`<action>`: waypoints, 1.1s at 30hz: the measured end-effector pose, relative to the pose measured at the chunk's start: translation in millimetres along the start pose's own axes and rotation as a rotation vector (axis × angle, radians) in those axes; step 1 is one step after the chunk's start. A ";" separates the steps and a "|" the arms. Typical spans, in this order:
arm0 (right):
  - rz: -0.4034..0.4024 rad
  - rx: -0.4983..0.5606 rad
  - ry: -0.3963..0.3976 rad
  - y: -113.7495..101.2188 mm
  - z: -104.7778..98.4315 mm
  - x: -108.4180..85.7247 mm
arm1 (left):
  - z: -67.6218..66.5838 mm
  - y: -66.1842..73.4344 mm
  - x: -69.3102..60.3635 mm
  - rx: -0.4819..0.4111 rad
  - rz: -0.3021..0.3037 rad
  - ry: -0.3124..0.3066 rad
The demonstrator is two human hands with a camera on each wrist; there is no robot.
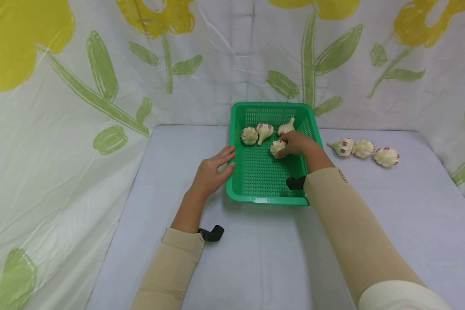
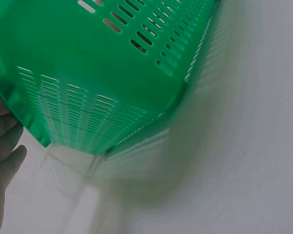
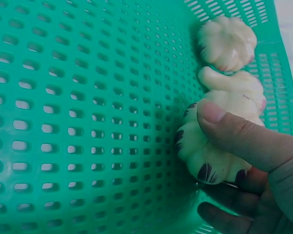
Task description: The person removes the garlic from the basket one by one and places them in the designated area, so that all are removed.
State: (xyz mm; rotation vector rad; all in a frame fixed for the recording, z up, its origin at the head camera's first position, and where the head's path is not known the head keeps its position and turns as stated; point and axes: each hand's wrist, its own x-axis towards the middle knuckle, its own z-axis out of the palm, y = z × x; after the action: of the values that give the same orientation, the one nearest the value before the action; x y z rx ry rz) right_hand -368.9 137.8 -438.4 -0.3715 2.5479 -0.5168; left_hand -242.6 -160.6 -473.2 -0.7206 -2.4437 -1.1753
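Note:
Inside the green plastic basket [image 1: 269,200], my right hand [image 1: 296,144] grips a garlic bulb [image 1: 277,148] between thumb and fingers. In the right wrist view the thumb lies across that pale, purple-marked bulb [image 3: 210,151]. Beyond it in the basket sit two more bulbs side by side, a round one [image 1: 249,135] and one with its stem toward me [image 1: 264,131]. Another bulb [image 1: 286,128] lies just behind my right hand, partly covered. My left hand [image 1: 214,170] touches the basket's left rim with fingers extended; the left wrist view shows its fingertips by the rim.
On the table to the right of the basket, a garlic bulb with a stem [image 1: 342,147], a middle bulb [image 1: 363,148] and an outer bulb [image 1: 386,157] lie in a row. A flower-printed sheet [image 1: 224,60] hangs behind the table [image 1: 255,258].

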 end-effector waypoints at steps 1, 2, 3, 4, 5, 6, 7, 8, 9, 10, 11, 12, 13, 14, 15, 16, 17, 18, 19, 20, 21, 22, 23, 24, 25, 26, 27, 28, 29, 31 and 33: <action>-0.001 -0.001 0.002 0.0 0.1 -0.1 | 0.1 -0.2 -0.2 0.000 0.000 0.000; -0.002 -0.002 0.003 0.0 0.1 -0.2 | 0.3 -0.4 -0.3 0.001 0.000 0.001; -0.002 -0.002 0.005 -0.1 0.0 -0.4 | 0.3 -0.6 -0.4 0.002 0.000 0.001; -0.002 -0.003 0.006 0.0 0.1 -0.5 | 0.4 -0.6 -0.5 0.002 0.000 0.002; -0.001 -0.003 0.008 0.0 0.1 -0.6 | 0.6 -0.7 -0.7 0.003 0.000 0.002; 0.002 0.000 0.010 0.0 0.3 -0.7 | 0.7 -0.7 -0.8 0.005 -0.001 0.002; 0.004 0.003 0.012 0.0 0.4 -0.8 | 0.9 -0.8 -0.8 0.004 0.001 0.002; 0.006 0.005 0.015 0.0 0.6 -0.8 | 1.0 -0.9 -0.9 0.005 0.001 0.002; 0.008 0.007 0.018 0.2 0.8 -0.5 | 1.0 -0.9 -1.0 0.006 0.001 0.002; 0.008 0.007 0.020 0.4 1.1 -0.2 | 1.2 -1.0 -1.0 0.005 0.003 0.002; 0.007 0.009 0.023 0.5 1.4 0.2 | 1.4 -1.2 -1.0 0.006 0.003 0.002; 0.006 0.012 0.023 0.8 1.3 0.5 | 1.5 -1.3 -1.1 0.005 0.004 0.003; 0.005 0.015 0.024 1.0 1.3 0.8 | 1.5 -1.4 -1.1 0.004 0.006 0.004; 0.003 0.023 0.027 1.3 1.6 1.2 | 1.6 -1.5 -1.2 0.005 0.006 0.005; -0.001 0.032 0.029 1.4 1.7 1.5 | 1.7 -1.6 -1.2 0.004 0.007 0.005; -0.005 0.041 0.032 1.8 1.8 1.6 | 1.7 -1.6 -1.2 0.003 0.007 0.005; -0.009 0.052 0.038 2.0 2.0 1.8 | 1.6 -1.6 -1.3 0.002 0.007 0.005; -0.016 0.062 0.046 2.4 2.2 1.9 | 1.6 -1.6 -1.2 0.000 0.006 0.005; -0.025 0.071 0.057 2.7 2.7 2.1 | 1.5 -1.5 -1.2 0.000 0.006 0.006; -0.037 0.083 0.064 3.1 3.0 2.4 | 1.5 -1.5 -1.1 0.000 0.004 0.006; -0.052 0.090 0.074 3.3 3.1 2.7 | 1.4 -1.4 -0.9 -0.001 0.004 0.006; -0.066 0.098 0.086 3.5 3.3 3.0 | 1.3 -1.4 -0.9 -0.001 0.004 0.007; -0.080 0.110 0.099 3.4 3.6 3.3 | 1.4 -1.5 -0.7 0.000 0.005 0.007; -0.096 0.119 0.107 3.2 3.6 3.5 | 1.4 -1.7 -0.6 0.000 0.005 0.007; -0.108 0.129 0.115 2.7 3.4 3.2 | 1.4 -1.6 -0.5 0.001 0.006 0.008; -0.120 0.141 0.122 2.1 3.3 3.0 | 1.4 -1.9 -0.5 0.001 0.007 0.008; -0.128 0.154 0.133 1.0 3.3 2.8 | 1.4 -2.0 -0.6 0.001 0.008 0.009; -0.129 0.165 0.143 0.1 3.4 2.4 | 1.4 -2.2 -0.6 0.001 0.009 0.008; -0.132 0.178 0.148 -1.0 3.3 1.8 | 1.5 -2.3 -0.6 0.002 0.009 0.008; -0.129 0.203 0.155 -2.8 3.0 0.2 | 1.4 -2.5 -0.7 0.003 0.009 0.006; -0.121 0.234 0.169 -4.2 2.9 -0.8 | 1.5 -2.7 -0.7 0.003 0.011 0.005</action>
State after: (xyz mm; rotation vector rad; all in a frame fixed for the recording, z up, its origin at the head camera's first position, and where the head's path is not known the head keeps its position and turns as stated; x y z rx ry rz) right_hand -366.0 133.6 -438.5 -0.4122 2.5970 -0.9177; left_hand -243.7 -161.1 -476.2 -0.7285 -2.4344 -1.1675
